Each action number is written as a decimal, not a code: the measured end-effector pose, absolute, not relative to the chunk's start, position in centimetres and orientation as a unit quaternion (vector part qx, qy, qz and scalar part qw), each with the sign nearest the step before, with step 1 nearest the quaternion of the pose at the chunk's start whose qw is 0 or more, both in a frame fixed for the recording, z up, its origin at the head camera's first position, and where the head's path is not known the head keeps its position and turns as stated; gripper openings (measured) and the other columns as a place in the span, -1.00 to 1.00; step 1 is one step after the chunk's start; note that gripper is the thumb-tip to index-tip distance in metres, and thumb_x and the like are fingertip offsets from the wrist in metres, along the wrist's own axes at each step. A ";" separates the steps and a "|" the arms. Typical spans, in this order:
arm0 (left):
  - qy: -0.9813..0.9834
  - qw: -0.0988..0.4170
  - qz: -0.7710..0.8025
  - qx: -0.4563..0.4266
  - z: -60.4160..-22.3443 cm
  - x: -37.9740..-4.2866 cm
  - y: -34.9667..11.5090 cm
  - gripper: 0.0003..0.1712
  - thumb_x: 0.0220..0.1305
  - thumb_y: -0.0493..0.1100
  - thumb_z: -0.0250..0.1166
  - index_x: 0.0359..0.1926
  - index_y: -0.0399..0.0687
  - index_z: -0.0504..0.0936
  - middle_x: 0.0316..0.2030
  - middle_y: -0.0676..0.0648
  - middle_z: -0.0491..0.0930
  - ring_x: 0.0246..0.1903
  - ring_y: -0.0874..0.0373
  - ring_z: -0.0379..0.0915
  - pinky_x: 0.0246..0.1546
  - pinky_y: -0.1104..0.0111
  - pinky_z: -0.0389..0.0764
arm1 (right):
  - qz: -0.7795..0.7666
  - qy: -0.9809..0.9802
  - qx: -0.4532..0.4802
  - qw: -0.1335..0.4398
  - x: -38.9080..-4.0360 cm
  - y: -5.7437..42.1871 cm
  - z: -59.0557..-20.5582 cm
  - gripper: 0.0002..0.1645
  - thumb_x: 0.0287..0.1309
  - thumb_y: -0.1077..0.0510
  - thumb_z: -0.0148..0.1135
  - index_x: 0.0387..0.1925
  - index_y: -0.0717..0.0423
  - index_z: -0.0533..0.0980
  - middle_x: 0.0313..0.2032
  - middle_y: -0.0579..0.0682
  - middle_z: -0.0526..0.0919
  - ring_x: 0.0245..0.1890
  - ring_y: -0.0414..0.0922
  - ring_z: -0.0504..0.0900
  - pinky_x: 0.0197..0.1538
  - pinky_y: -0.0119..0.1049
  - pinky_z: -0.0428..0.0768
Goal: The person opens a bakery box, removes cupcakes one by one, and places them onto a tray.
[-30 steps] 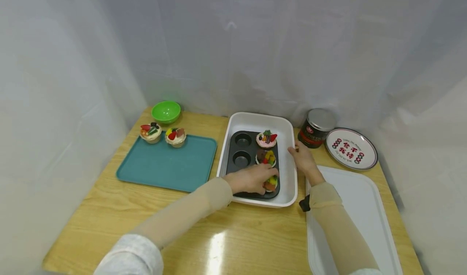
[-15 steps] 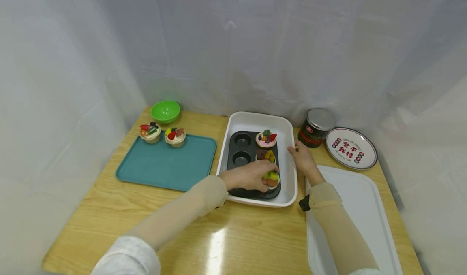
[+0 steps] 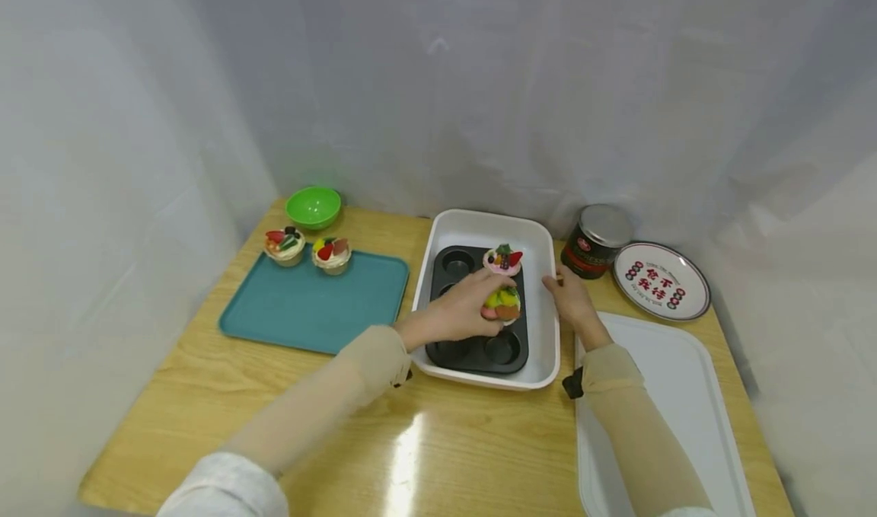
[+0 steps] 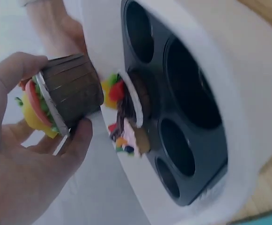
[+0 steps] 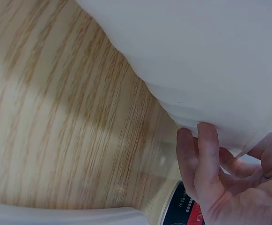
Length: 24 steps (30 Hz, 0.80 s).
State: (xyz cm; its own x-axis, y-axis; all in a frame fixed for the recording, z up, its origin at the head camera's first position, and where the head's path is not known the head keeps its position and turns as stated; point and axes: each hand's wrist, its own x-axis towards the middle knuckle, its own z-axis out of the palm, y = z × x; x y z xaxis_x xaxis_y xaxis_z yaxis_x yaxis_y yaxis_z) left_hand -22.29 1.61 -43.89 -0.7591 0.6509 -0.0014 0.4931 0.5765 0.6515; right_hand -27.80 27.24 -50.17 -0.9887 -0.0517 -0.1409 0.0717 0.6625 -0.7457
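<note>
My left hand (image 3: 460, 310) pinches a fruit-topped cupcake (image 3: 505, 305) between thumb and fingers. Its brown wrapper and yellow and orange topping show in the left wrist view, where the cupcake is raised clear of the black muffin tin (image 3: 477, 349). That tin lies inside a white rectangular bin (image 3: 553, 334). A pink-topped cupcake (image 3: 503, 261) sits in the tin's far right cup. Nearer stands a chocolate and fruit cupcake (image 4: 139, 98), mostly hidden in the head view. With fingers against the outer wall and thumb at the rim, my right hand (image 3: 570, 300) holds the bin's right side.
At left, a teal tray (image 3: 308, 311) bears two fruit cupcakes (image 3: 284, 246) at its far edge, with a green bowl (image 3: 314, 208) behind. An espresso can (image 3: 594, 241) and a printed plate (image 3: 661, 281) stand beyond my right hand. A white tray (image 3: 674, 395) lies front right.
My left hand has lifted the cupcake out of the near right cup and moved it away from me, baring that cup. The right hand stays at the bin's rim.
</note>
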 end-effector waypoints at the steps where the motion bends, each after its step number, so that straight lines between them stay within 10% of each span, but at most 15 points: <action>1: 0.881 0.117 0.332 0.316 -43.7 -22.4 1.3 -0.16 0.28 -0.13 0.45 0.53 -0.06 0.36 0.43 -0.17 0.38 0.31 -0.07 0.40 0.36 0.05 0.48 | -0.412 0.908 0.006 0.075 -27.8 27.2 -50.1 -0.40 0.64 0.08 -0.08 0.48 0.40 0.25 0.29 0.50 0.51 0.24 0.34 0.57 0.27 0.17 0.59; 24: 0.920 0.007 0.368 0.134 -43.7 -27.0 -9.3 -0.21 0.35 -0.14 0.36 0.52 -0.22 0.32 0.37 -0.32 0.37 0.23 -0.19 0.43 0.36 -0.07 0.48 | -0.410 0.908 0.019 0.081 -27.6 27.0 -49.9 -0.42 0.65 0.06 -0.08 0.45 0.37 0.28 0.27 0.47 0.52 0.19 0.28 0.58 0.19 0.07 0.61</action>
State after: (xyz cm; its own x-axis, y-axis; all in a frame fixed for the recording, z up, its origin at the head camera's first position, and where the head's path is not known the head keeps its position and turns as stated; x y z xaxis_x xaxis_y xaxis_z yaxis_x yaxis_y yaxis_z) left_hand -26.97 -9.28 -43.69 -0.9639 0.2521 0.0856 0.2416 0.6929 0.6794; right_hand -27.59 26.98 -49.93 -0.9860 -0.0329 -0.1632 0.1006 0.6635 -0.7414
